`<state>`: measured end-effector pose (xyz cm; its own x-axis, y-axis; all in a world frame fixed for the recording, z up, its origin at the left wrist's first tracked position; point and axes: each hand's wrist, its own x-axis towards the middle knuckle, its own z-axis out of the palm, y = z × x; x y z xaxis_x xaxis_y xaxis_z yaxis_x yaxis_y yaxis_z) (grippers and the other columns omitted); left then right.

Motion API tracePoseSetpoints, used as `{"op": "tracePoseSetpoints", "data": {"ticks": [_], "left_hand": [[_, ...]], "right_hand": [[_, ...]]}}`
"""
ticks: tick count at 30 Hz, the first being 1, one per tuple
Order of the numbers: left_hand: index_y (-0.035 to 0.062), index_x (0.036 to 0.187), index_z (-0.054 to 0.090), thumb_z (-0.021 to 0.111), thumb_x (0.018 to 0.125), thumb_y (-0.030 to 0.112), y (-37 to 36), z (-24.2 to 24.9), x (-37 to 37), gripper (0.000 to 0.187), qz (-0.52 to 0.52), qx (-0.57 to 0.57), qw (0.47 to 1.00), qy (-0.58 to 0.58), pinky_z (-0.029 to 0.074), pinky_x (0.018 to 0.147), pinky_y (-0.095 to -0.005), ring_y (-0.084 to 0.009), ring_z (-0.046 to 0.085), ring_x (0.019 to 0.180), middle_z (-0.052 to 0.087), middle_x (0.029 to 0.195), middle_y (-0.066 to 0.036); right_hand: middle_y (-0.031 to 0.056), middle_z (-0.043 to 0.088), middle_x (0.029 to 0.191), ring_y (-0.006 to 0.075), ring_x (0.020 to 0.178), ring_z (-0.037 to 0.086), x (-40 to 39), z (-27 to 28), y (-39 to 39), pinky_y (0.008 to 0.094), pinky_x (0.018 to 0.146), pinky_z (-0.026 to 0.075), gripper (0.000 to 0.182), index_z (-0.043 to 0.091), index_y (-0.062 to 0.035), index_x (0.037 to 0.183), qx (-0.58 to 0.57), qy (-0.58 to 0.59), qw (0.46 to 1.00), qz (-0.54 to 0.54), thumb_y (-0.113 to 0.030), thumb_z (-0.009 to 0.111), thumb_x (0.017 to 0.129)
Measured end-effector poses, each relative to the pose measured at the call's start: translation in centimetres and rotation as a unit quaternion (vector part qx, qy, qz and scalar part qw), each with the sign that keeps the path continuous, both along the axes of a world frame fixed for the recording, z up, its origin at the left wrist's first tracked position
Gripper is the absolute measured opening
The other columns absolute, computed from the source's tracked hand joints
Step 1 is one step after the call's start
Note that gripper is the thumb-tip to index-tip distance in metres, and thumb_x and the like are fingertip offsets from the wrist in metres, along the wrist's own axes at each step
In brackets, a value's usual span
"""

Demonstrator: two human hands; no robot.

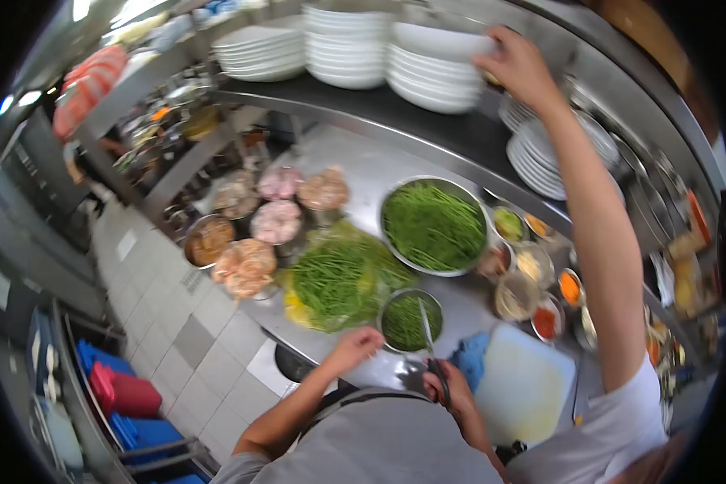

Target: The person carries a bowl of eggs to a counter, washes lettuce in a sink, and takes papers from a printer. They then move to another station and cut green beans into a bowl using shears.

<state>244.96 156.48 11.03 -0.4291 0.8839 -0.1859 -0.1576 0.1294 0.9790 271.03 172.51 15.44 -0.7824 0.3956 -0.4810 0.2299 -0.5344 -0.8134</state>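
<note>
A pair of scissors (427, 327) is in my right hand (450, 389), its blades reaching over the small metal bowl (385, 343) of cut greens (403, 320). My left hand (356, 348) is just left of this bowl, with its fingertips close together near the rim; whether a small thing is between them cannot be made out. Long green stalks (331, 278) lie on a yellowish plastic bag beyond my left hand. Behind the small bowl stands a large metal bowl (486, 234) full of green stalks (432, 226).
At right, a co-worker's arm (597, 210) reaches up to stacked white bowls (431, 68) on the shelf (339, 101). A white cutting board (526, 383) and blue cloth (469, 359) lie right of my hands. Meat containers (276, 222) stand at left, small ingredient bowls (546, 316) at right.
</note>
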Motion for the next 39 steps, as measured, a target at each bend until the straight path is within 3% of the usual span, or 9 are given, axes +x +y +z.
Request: {"op": "tracePoseSetpoints", "data": {"ticks": [8, 13, 15, 16, 18, 23, 26, 29, 39], "left_hand": [[0.0029, 0.103, 0.068, 0.065, 0.095, 0.014, 12.7, 7.7, -9.8, 0.014, 0.06, 0.068, 0.979, 0.184, 0.05, 0.068, -0.0264, -0.0102, 0.06, 0.074, 0.068, 0.089, -0.002], [0.003, 0.11, 0.067, 0.07, 0.09, 0.014, 19.6, 7.1, -12.2, 0.023, 0.025, 0.092, 0.846, 0.525, 0.052, 0.076, -0.0355, -0.0213, 0.061, 0.087, 0.066, 0.107, -0.011], [0.0028, 0.107, 0.066, 0.068, 0.091, 0.013, 20.6, 6.4, -11.5, 0.019, 0.045, 0.146, 0.817, 0.556, 0.05, 0.073, -0.0334, -0.0181, 0.06, 0.081, 0.066, 0.097, -0.008], [0.0028, 0.107, 0.066, 0.068, 0.091, 0.013, 20.7, 6.2, -11.5, 0.019, 0.036, 0.149, 0.818, 0.555, 0.05, 0.073, -0.0334, -0.0181, 0.06, 0.081, 0.066, 0.097, -0.008], [0.003, 0.103, 0.064, 0.067, 0.092, 0.012, 19.2, 4.9, -12.7, 0.015, 0.07, 0.086, 0.947, 0.301, 0.048, 0.071, -0.0312, -0.0149, 0.057, 0.076, 0.064, 0.086, -0.004], [0.002, 0.104, 0.063, 0.069, 0.089, 0.01, 10.5, -0.8, -20.9, 0.018, 0.169, 0.016, 0.903, 0.394, 0.048, 0.072, -0.032, -0.0159, 0.058, 0.076, 0.064, 0.086, -0.006], [0.0057, 0.118, 0.067, 0.072, 0.08, 0.014, 5.6, -3.8, -21.1, 0.04, 0.093, -0.099, 0.877, 0.461, 0.049, 0.093, -0.0454, -0.0361, 0.062, 0.105, 0.067, 0.112, -0.017], [0.0086, 0.121, 0.067, 0.074, 0.079, 0.017, 3.6, -2.0, -17.0, 0.043, 0.028, -0.178, 0.808, 0.561, 0.048, 0.097, -0.0457, -0.0376, 0.059, 0.112, 0.066, 0.116, -0.016], [0.0073, 0.113, 0.072, 0.064, 0.085, 0.017, 10.7, -0.8, -22.7, 0.03, 0.088, -0.176, 0.861, 0.468, 0.053, 0.085, -0.0478, -0.0396, 0.067, 0.097, 0.07, 0.113, -0.018]], "right_hand": [[-0.0001, 0.058, 0.073, 0.0086, 0.054, 0.053, 0.4, 2.3, -1.1, 0.0235, 0.045, 0.039, 0.04, 0.057, -0.0065, 0.127, 0.026, -0.078, 0.996, -0.041, -0.021, 0.071, 0.093], [-0.0024, 0.057, 0.071, 0.006, 0.054, 0.052, 2.3, 2.8, -1.3, 0.0212, 0.045, 0.036, 0.041, 0.058, -0.0082, 0.126, 0.048, -0.103, 0.991, -0.07, -0.022, 0.074, 0.091], [-0.0024, 0.057, 0.071, 0.006, 0.053, 0.051, 3.0, 3.3, -1.7, 0.0209, 0.045, 0.035, 0.04, 0.058, -0.0092, 0.126, 0.039, -0.099, 0.989, -0.104, -0.023, 0.074, 0.092], [-0.0015, 0.057, 0.072, 0.0067, 0.054, 0.051, 3.7, 3.0, -1.7, 0.0211, 0.047, 0.036, 0.043, 0.058, -0.0079, 0.125, 0.034, -0.091, 0.988, -0.123, -0.024, 0.076, 0.09], [-0.0006, 0.057, 0.073, 0.0071, 0.056, 0.051, 4.1, 2.9, -2.2, 0.021, 0.049, 0.038, 0.046, 0.058, -0.0071, 0.124, 0.026, -0.074, 0.986, -0.145, -0.026, 0.078, 0.088], [-0.0023, 0.056, 0.071, 0.0069, 0.056, 0.051, 4.1, 2.2, -3.1, 0.0204, 0.048, 0.038, 0.04, 0.058, -0.0067, 0.123, 0.015, -0.098, 0.982, -0.16, -0.021, 0.075, 0.09], [-0.0025, 0.055, 0.071, 0.0066, 0.055, 0.05, 2.9, 1.6, -3.2, 0.0205, 0.048, 0.037, 0.04, 0.058, -0.0067, 0.124, 0.017, -0.119, 0.981, -0.15, -0.02, 0.076, 0.09], [-0.0022, 0.055, 0.07, 0.0063, 0.054, 0.049, 2.4, 0.7, -3.1, 0.021, 0.047, 0.037, 0.041, 0.058, -0.0067, 0.124, 0.036, -0.126, 0.985, -0.112, -0.021, 0.077, 0.09], [-0.0014, 0.057, 0.07, 0.0074, 0.051, 0.05, 3.5, 0.3, -2.9, 0.0228, 0.043, 0.036, 0.04, 0.06, -0.0079, 0.121, 0.057, -0.112, 0.984, -0.125, -0.022, 0.078, 0.088]]}}
